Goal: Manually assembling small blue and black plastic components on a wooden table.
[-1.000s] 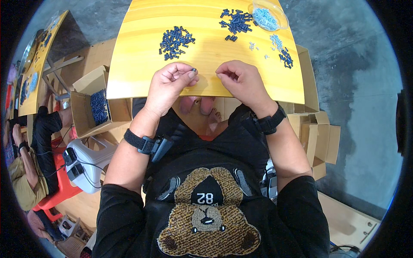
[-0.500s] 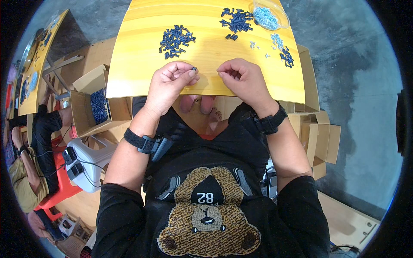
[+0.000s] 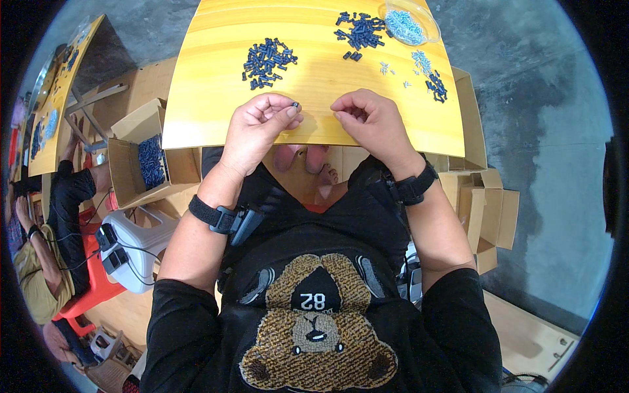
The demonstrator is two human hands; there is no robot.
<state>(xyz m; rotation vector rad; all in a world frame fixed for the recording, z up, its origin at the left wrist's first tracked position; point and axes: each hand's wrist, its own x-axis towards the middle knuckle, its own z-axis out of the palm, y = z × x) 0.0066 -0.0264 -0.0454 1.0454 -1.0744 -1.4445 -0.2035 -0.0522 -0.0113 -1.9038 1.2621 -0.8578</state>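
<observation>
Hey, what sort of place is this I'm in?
Probably a small-parts workshop: heaps of small dark parts lie on a yellow table, an open cardboard box beside it holds many more dark pieces, and a second table at left carries similar heaps.

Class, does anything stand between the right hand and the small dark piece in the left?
Nothing visible does: a gap over the yellow tabletop separates the right hand from the dark piece in the left hand.
</observation>
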